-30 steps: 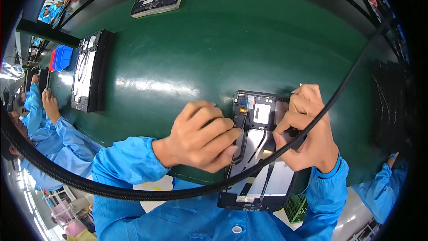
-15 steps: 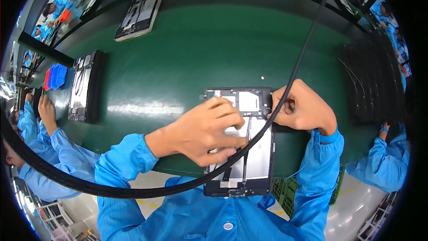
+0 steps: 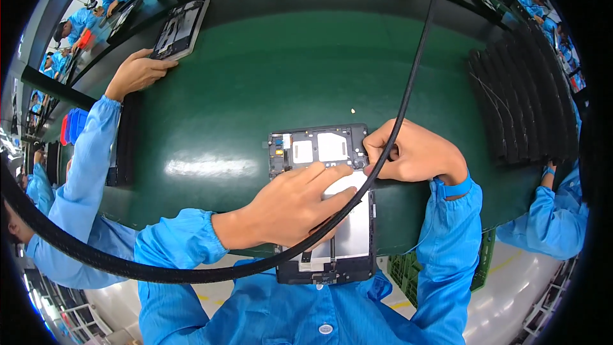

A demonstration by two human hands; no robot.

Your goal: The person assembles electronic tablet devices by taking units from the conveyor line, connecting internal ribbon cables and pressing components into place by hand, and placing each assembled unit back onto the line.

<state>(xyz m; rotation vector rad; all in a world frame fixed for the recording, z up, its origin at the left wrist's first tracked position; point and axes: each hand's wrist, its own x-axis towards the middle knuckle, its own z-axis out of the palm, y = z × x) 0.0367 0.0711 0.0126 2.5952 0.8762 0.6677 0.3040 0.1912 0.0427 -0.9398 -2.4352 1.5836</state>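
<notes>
An opened tablet [image 3: 355, 233] with its inner parts bare lies in front of me, its near end over the table's front edge. My left hand [image 3: 290, 207] rests palm down across its middle, fingers stretched towards the right side. At the upper right edge of the tablet, my right hand [image 3: 415, 153] is closed in a pinch. Whatever sits between those fingertips is hidden. A thick black cable [image 3: 418, 57] hangs across the view in front of both hands and part of the tablet.
A co-worker's hand [image 3: 137, 73] touches another opened tablet [image 3: 182, 29] at the far left. Black trays [image 3: 520, 105] stand stacked on the right. A blue bin [image 3: 76, 124] is at the left, and a green crate [image 3: 405, 275] sits below the table. A small pale bit [image 3: 352, 111] lies beyond my tablet.
A co-worker's arm has reached in from the left to the far tablet. My left hand's fingers have straightened and shifted over the tablet. The whole view has shifted slightly.
</notes>
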